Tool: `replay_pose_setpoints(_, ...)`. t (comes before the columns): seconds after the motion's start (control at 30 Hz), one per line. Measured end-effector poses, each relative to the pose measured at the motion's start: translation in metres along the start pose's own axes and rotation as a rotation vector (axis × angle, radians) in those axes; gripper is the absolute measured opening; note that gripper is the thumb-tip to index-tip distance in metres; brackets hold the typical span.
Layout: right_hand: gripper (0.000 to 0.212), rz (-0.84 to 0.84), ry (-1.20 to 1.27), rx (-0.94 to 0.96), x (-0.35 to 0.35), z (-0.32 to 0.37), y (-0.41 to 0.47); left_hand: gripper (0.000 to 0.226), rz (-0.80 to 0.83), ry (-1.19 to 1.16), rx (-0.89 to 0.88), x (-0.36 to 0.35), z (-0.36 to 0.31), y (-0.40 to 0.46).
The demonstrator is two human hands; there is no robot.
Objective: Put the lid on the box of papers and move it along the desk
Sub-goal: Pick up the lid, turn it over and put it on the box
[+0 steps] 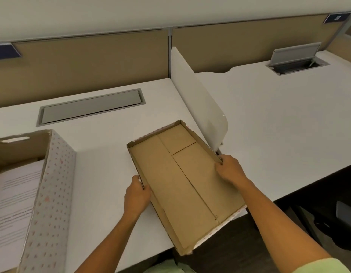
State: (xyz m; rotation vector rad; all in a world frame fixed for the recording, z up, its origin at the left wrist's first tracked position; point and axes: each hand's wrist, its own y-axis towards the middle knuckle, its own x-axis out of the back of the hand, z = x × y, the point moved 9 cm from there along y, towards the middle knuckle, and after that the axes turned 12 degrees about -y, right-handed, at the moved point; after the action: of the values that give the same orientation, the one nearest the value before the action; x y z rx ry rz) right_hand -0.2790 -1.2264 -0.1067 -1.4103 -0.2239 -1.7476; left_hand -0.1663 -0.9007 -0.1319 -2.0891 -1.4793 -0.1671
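Observation:
The cardboard lid (178, 174) lies upside down, its brown inside facing up, near the desk's front edge and partly overhanging it. My left hand (136, 194) grips its left rim and my right hand (229, 169) grips its right rim. The open box (50, 186), white with small red marks outside, stands at the left of the desk. A stack of printed papers (15, 200) lies inside the box. The box is well apart from the lid, to its left.
A white divider panel (198, 99) stands just behind and right of the lid, splitting the white desk (103, 174). A shut grey cable hatch (90, 108) sits at the back. On the neighbouring desk another hatch (296, 60) stands open. Tan partition walls close the back.

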Motion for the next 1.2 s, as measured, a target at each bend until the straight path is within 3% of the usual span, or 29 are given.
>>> replay_pose_setpoints(0.3,0.035,0.271,0.643,0.126,-0.004,0.023,-0.069,0.045,-0.236,-0.054,-0.143,0.052,-0.027,-0.059)
replay_pose_setpoints(0.53,0.034,0.200,0.841,0.184,0.021,0.047,-0.126,0.049,-0.362,-0.152,-0.229,0.083,-0.047,-0.109)
replay_pose_setpoints(0.67,0.031,0.172,0.913,0.213,0.031,0.063,-0.155,0.066,-0.357,-0.191,-0.237,0.095,-0.058,-0.129)
replay_pose_setpoints(0.77,0.029,0.149,0.967,0.200,0.029,0.074,-0.163,0.077,-0.353,-0.075,-0.277,0.098,-0.076,-0.139)
replay_pose_setpoints(0.87,0.027,0.103,1.009,0.263,0.039,0.108,-0.204,0.071,-0.414,-0.003,-0.445,0.125,-0.104,-0.183)
replay_pose_setpoints(1.2,0.020,-0.074,1.094,0.369,0.059,0.167,-0.284,0.047,-0.217,-0.200,-0.720,0.113,-0.193,-0.243)
